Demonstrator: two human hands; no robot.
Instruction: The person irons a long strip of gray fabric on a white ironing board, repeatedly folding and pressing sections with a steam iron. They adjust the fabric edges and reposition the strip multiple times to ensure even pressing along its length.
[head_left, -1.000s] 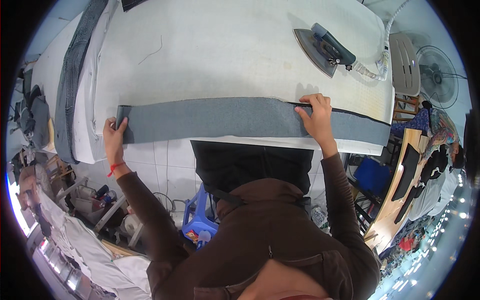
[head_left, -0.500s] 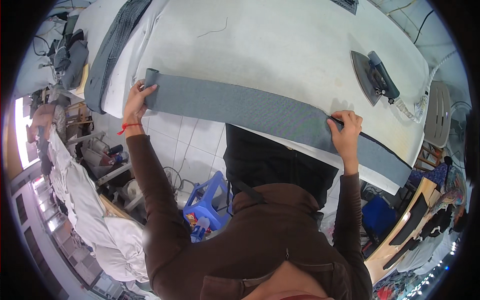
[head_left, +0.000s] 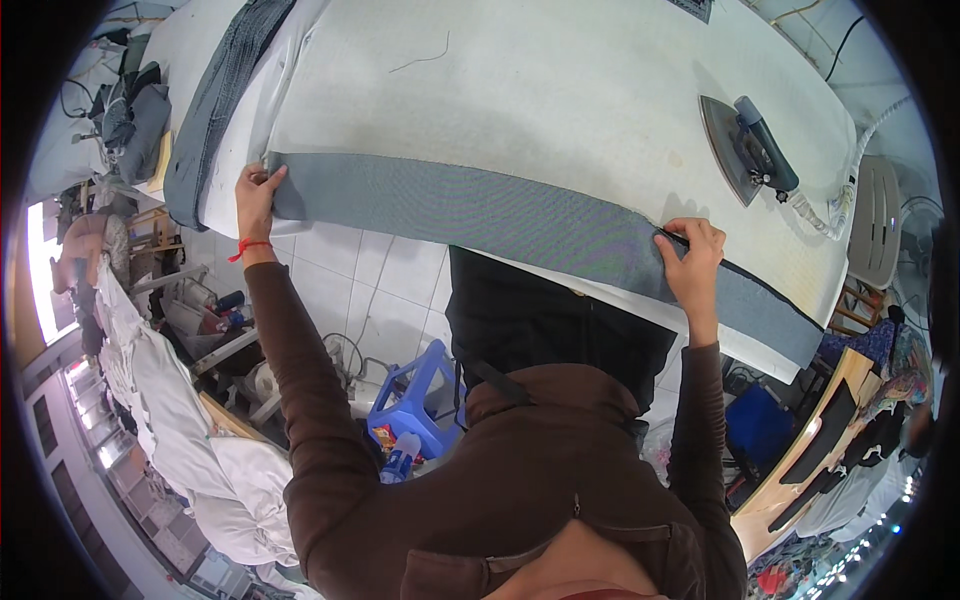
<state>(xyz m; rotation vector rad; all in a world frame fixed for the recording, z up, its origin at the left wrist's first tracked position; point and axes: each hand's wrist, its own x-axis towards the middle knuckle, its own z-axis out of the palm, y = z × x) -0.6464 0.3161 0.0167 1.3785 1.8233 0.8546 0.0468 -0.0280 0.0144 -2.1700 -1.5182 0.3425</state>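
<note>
A long grey-blue strip of fabric [head_left: 450,207] lies along the near edge of the white padded table [head_left: 520,100], its front edge close to my body. My left hand [head_left: 257,200] pinches the strip's left end between thumb and fingers. Toward the right, my right hand [head_left: 692,255] grips the strip's upper edge, where a dark border shows under the fingers and runs on to the right end. Beyond that hand stands a steam iron [head_left: 748,155] with a dark handle, its hose trailing to the right.
Folded dark grey fabric [head_left: 222,105] drapes over the table's left side. A loose thread [head_left: 425,62] lies near the far middle. Below the table are a blue plastic stool [head_left: 418,400] and a bottle [head_left: 400,460]. A beige chair back [head_left: 877,225] stands at the right.
My left hand has moved left and slightly toward me with the strip's end. The small curl at that end now lies flatter. My right hand stays nearly in place.
</note>
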